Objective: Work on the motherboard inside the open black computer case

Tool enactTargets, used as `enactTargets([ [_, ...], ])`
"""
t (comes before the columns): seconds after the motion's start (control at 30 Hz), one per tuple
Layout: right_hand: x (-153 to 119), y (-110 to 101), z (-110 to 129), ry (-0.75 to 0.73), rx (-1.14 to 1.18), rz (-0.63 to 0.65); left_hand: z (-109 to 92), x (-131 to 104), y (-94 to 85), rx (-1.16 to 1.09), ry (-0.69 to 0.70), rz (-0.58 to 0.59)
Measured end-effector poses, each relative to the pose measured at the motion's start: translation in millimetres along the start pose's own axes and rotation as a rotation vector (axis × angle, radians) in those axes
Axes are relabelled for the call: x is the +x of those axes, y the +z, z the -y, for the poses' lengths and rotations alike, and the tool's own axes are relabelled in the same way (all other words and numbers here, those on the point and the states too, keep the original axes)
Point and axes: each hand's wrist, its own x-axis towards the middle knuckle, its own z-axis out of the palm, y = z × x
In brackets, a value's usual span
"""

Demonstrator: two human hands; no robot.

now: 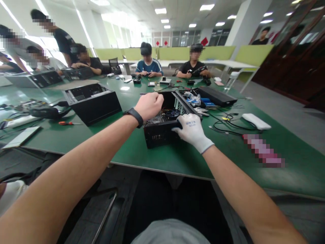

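An opened black computer case lies in front of me on the green table, its inside facing up. A circuit board and a dark round fan show inside it. My left hand, bare with a black wristband, is closed over the left side of the case. Its fingertips are turned away, so what they hold is hidden. In a white glove, my right hand grips the near right edge of the case, with the thumb on the front side.
Left of the case stands another open black case; near it lies an orange-handled screwdriver. To the right are black cables, a white pouch-like object and gloves. A clear bottle stands farther back. Several people sit or stand around the table.
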Motion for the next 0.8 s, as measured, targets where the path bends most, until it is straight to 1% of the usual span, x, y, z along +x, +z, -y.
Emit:
enactTargets([
  [0.1,46.6,17.5,-4.4,0.024,-0.019,0.027,6.2,-1.1,-3.6,-0.036,-0.031,-0.042],
  [0.23,99.3,35.0,-4.7,0.057,-0.048,0.065,16.1,-1.2,0.1,-0.076,-0.054,-0.081],
  [0.33,127.0,43.2,-3.6,0.079,-0.071,0.077,22.8,-3.9,5.8,-0.098,-0.065,-0.055],
  [0.4,137.2,46.3,-3.2,0.082,-0.082,0.074,26.6,-7.5,8.8,-0.109,-0.079,-0.036],
  [0.5,139.8,47.9,-2.7,0.072,-0.09,0.066,32.2,-12.7,9.8,-0.119,-0.105,-0.02],
  [0.6,130.2,45.6,0.4,0.052,-0.084,0.061,37.6,-14.3,6.4,-0.13,-0.129,-0.01],
  [0.7,110.2,39.2,8.1,0.031,-0.061,0.042,40.2,-12.6,1.3,-0.15,-0.168,-0.011],
  [0.8,78.8,27.9,18.7,0.014,-0.031,0.008,36.8,-11.1,-2.7,-0.159,-0.19,-0.006],
])
